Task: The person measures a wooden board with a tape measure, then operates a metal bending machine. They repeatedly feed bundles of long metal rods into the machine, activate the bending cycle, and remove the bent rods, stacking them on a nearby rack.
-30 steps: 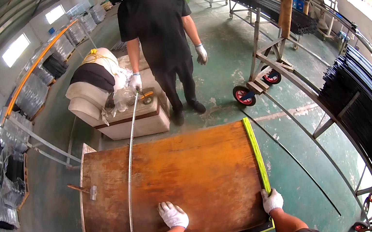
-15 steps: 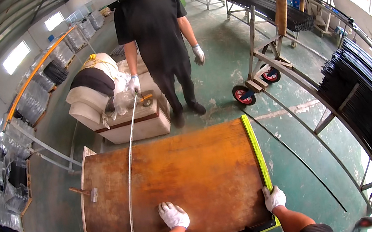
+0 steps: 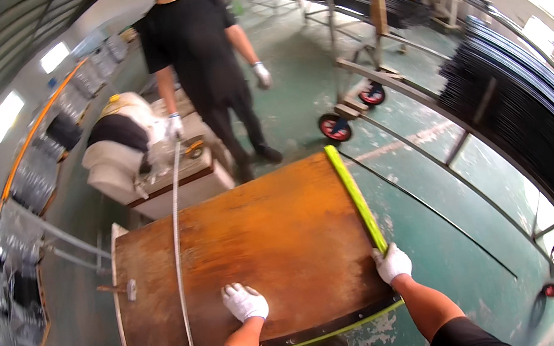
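A brown wooden-topped table [image 3: 272,232] stands in front of me, with a bright yellow-green strip [image 3: 355,193] along its right edge. My left hand [image 3: 245,301], in a white glove, lies on the tabletop with fingers stretched out. Gloved too, my right hand [image 3: 393,263] is closed round the near end of the strip at the table edge. Left of my left hand, a pale measuring tape [image 3: 179,262] crosses the top from the near edge to a co-worker's gloved hand [image 3: 175,126]. A wooden-handled hammer [image 3: 130,290] lies at the left end.
A co-worker [image 3: 196,62] stands beyond the table, beside a bulky cream block [image 3: 185,192]. A metal rack with black strips [image 3: 519,88] runs along the right. A thin dark rod [image 3: 430,210] lies on the floor. Wrapped bundles [image 3: 28,174] line the left.
The whole view has shifted and tilted, so the table's right end sits higher. Both my hands keep their places on the table, and the tape stays stretched across it.
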{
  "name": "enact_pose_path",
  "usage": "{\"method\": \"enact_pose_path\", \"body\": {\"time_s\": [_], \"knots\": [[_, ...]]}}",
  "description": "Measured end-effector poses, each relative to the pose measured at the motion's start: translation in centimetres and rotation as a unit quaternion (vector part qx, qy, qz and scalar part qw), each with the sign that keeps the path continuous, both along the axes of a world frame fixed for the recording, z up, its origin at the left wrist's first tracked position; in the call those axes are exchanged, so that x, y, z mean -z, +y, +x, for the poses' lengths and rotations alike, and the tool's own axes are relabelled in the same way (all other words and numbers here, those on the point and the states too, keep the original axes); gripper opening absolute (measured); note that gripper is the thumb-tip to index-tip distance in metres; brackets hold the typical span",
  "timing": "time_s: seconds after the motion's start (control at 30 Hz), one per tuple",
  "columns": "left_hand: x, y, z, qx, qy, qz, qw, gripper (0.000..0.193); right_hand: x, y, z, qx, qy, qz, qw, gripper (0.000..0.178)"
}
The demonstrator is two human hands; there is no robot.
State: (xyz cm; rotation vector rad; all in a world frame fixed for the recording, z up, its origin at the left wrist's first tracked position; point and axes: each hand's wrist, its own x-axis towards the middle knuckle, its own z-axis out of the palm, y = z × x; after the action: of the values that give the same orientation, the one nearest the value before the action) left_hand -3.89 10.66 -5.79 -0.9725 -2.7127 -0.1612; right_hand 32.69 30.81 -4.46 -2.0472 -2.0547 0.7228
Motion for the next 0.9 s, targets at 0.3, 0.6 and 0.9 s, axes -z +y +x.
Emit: {"method": "enact_pose_path", "body": {"time_s": [0.3, 0.6, 0.9], "knots": [[2.2, -1.3, 0.4, -0.044, 0.034, -0.028, 0.998, 0.022, -4.2, -3.7, 3.6, 0.008, 0.036, -0.105, 0.994, 0.064], [-0.4, -0.7, 2.0, -0.034, 0.055, -0.076, 0.995, 0.030, -2.6, -4.6, 3.7, 0.009, 0.029, -0.068, 0.997, 0.064], [0.1, -0.9, 1.6, -0.046, 0.058, -0.080, 0.994, 0.031, -3.2, -4.5, 3.8, -0.005, 0.034, -0.077, 0.996, 0.065]]}}
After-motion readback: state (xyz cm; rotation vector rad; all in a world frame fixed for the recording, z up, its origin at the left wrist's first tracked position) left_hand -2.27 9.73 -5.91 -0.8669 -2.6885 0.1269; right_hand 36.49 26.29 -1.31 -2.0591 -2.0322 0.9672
